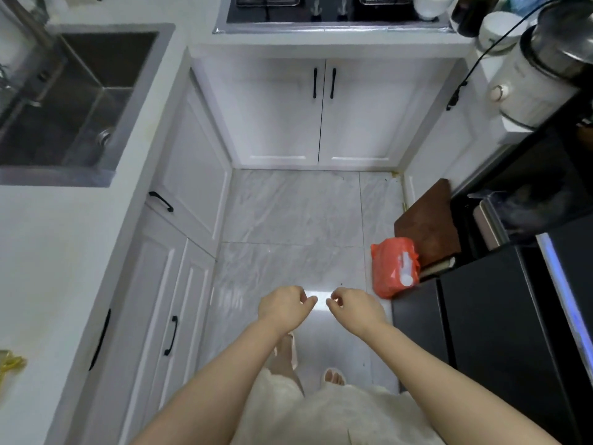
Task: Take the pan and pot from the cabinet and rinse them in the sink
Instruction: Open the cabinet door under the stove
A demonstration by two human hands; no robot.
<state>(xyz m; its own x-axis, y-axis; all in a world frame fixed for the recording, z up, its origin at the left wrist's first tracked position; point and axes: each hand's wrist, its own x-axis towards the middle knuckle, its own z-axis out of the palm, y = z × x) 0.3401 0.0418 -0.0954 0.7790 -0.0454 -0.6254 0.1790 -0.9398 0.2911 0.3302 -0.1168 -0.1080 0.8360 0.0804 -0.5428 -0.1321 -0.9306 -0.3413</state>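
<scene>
The fingers (309, 300) of the left hand (284, 308) are curled loosely inward and grip nothing, and the fingers (333, 298) of the right hand (359, 308) are curled the same way, also empty; the two hands hover close together, not touching, over the pale marbled floor (288, 213). Below them show a light garment and feet in pale slippers. Straight ahead, under the stove (330, 8), stands a white cabinet (321, 117) with two doors shut and two black handles side by side at the middle seam; no pan or pot is in sight, so they may be behind closed doors. More white doors with black handles run down the left side beneath the white table (38, 252). Set into that table at upper left is a steel sink (80, 101), its basin bare apart from the drain. On the floor to the right lies an orange plastic bag (396, 264) beside a brown board (426, 220) leaning at a dark appliance. A white kettle-like vessel (539, 78) with a dark lid stands at upper right; any lettering on it is too blurred to read.
</scene>
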